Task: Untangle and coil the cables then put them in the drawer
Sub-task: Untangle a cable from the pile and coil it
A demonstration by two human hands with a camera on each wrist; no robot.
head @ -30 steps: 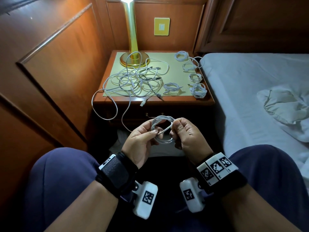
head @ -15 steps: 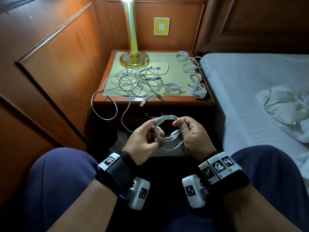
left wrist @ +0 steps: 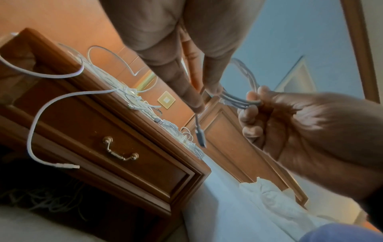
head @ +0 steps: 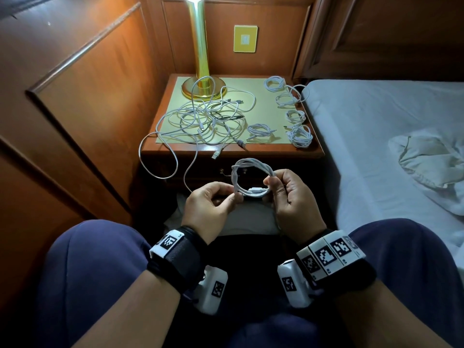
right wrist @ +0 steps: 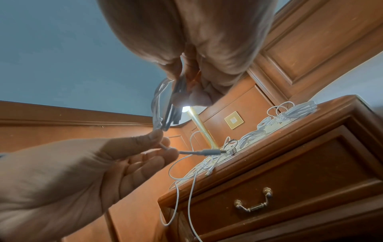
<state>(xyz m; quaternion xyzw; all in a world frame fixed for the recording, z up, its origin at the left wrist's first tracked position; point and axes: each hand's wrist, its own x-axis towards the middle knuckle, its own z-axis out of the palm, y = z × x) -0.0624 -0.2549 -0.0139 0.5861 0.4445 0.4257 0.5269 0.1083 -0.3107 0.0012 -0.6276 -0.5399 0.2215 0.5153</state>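
Wood-panelled walls surround a bedside nightstand [head: 311, 156] with a brass lamp [head: 200, 59] at its back and a bed [head: 376, 136] to its right. On the nightstand top lies a loose tangle of white cables [head: 203, 119], with two strands hanging over the front edge, and several small finished coils [head: 300, 135] lined along the right side. Below the top, the drawer [right wrist: 290, 188] with a brass handle [right wrist: 253, 204] is closed.

In front of the nightstand, above the person's lap, both hands hold a coiled white cable [head: 247, 178] upright between them. The right hand [head: 292, 199] grips the right side of the loop, its thumb and curled fingers [left wrist: 251, 98] closed around the bundled strands. The left hand [head: 209, 205] pinches the cable's free end between thumb and forefinger at the lower left of the loop; its other fingers [right wrist: 145, 162] are loosely bent and hold nothing. Past that pinch the white connector [head: 256, 190] lies across the bottom of the coil, pointing towards the right hand. The coil touches neither the nightstand nor the drawer.
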